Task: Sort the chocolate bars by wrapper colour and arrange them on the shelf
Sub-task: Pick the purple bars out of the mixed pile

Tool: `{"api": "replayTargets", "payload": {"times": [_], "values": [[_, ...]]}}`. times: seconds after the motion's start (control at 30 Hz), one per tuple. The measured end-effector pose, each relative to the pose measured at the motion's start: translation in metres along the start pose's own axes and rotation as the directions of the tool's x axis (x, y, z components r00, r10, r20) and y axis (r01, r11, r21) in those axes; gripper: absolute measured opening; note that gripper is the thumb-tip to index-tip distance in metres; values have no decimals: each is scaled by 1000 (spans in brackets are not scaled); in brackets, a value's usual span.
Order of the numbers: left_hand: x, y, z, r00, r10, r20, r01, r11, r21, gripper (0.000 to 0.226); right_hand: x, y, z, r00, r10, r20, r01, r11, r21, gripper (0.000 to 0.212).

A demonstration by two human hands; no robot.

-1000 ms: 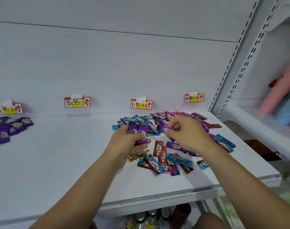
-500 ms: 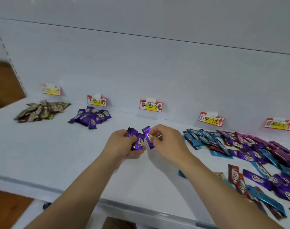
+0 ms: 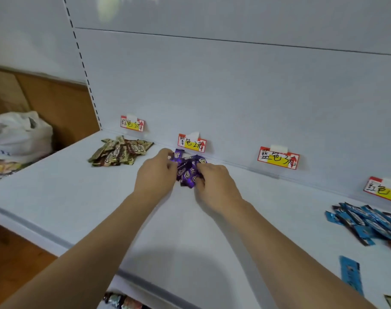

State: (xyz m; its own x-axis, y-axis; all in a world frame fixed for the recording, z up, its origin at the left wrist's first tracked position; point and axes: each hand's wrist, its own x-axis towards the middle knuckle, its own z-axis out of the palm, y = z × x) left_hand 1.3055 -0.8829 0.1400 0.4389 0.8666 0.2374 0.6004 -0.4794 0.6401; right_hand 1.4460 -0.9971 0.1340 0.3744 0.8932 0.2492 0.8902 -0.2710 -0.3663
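A heap of purple chocolate bars (image 3: pixel 188 169) lies on the white shelf (image 3: pixel 101 210) under the purple price label (image 3: pixel 191 142). My left hand (image 3: pixel 155 175) is at the heap's left side, fingers curled onto purple bars. My right hand (image 3: pixel 214 182) is at its right side, fingertips pinching bars at the heap's edge. A heap of brown-gold bars (image 3: pixel 119 153) lies to the left under its own label (image 3: pixel 132 123). Blue bars (image 3: pixel 366 220) lie mixed at the far right.
Blue label (image 3: pixel 278 157) and red label (image 3: pixel 382 189) hang on the back panel further right. One blue bar (image 3: pixel 350 274) lies alone near the front right edge. A white plastic bag (image 3: pixel 18 134) sits beyond the shelf's left end.
Both hands carried purple bars leftwards from the mixed pile and now sit on the purple heap by its label. My view has swung left with them.
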Motion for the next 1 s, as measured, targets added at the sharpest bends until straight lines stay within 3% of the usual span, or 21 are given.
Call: {"api": "replayTargets", "payload": {"times": [0.07, 0.13, 0.2, 0.43, 0.67, 1.0], "values": [[-6, -10, 3, 992, 123, -21, -117, 976, 182, 30, -5, 2, 12, 995, -12, 103, 31, 983, -183, 53], [-13, -19, 10, 980, 192, 61, -201, 931, 304, 44, -7, 3, 17, 978, 43, 202, 2, 976, -219, 70], [-13, -26, 16, 969, 214, 126, -245, 903, 354, 60, -5, 2, 16, 969, 55, 239, 1, 973, -229, 75], [-12, -17, 16, 966, 229, 122, -259, 868, 423, 49, -16, 6, -8, 970, 66, 232, -15, 977, -212, 79], [-57, 55, 35, 925, 344, 160, -379, 844, 379, 55, -80, 42, -65, 974, 112, 194, -45, 946, -322, 73], [-162, 191, 109, 770, 571, 286, -626, 761, 167, 56, -228, 134, -161, 954, 296, 49, -263, 904, -336, 70]]}}
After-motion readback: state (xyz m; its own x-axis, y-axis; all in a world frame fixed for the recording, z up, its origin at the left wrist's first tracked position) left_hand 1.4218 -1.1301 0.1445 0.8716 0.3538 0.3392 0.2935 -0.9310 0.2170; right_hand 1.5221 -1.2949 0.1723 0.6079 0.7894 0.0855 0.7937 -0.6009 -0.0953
